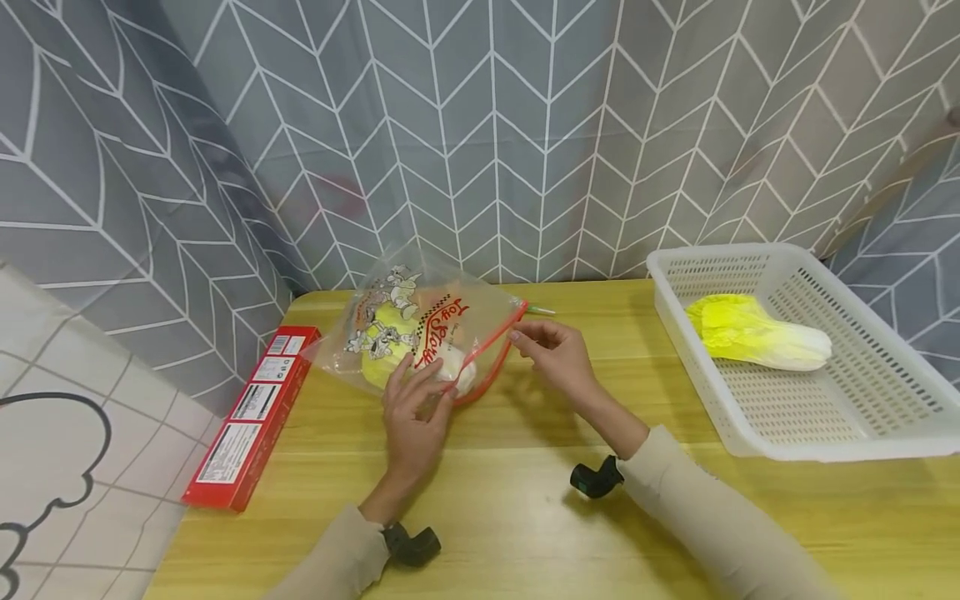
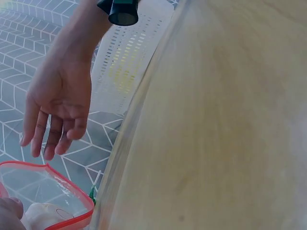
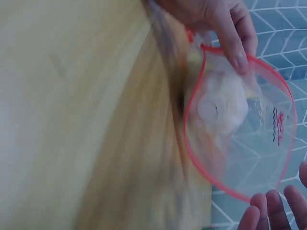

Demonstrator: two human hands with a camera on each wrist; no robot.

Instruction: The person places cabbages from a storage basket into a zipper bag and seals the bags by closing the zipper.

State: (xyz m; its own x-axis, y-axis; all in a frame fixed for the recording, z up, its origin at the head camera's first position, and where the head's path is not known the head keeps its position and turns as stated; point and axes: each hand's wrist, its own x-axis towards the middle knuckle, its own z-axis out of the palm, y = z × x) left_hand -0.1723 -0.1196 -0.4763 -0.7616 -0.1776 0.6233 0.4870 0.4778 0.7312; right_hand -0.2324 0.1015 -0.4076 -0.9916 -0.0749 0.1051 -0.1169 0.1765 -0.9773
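Observation:
A clear zip bag [image 1: 420, 325] with a red rim and cartoon print lies on the yellow wooden table [image 1: 525, 517]. Inside it is a pale yellow-green cabbage [image 1: 386, 346], whose cut stem [image 3: 218, 108] faces the open mouth. My left hand [image 1: 416, 400] rests on the bag at its mouth, and its fingers [image 3: 230, 33] curl over the red rim. My right hand [image 1: 543, 342] hovers just right of the rim's far corner. Its fingers [image 2: 53, 129] hang relaxed above the bag [image 2: 43, 191] and touch nothing.
A white perforated basket [image 1: 885, 417] at the right holds another cabbage [image 1: 757, 333]. A long red box [image 1: 251, 417] lies along the table's left edge. A grey patterned curtain [image 1: 525, 125] hangs close behind. A small green item [image 1: 542, 311] lies behind my right hand.

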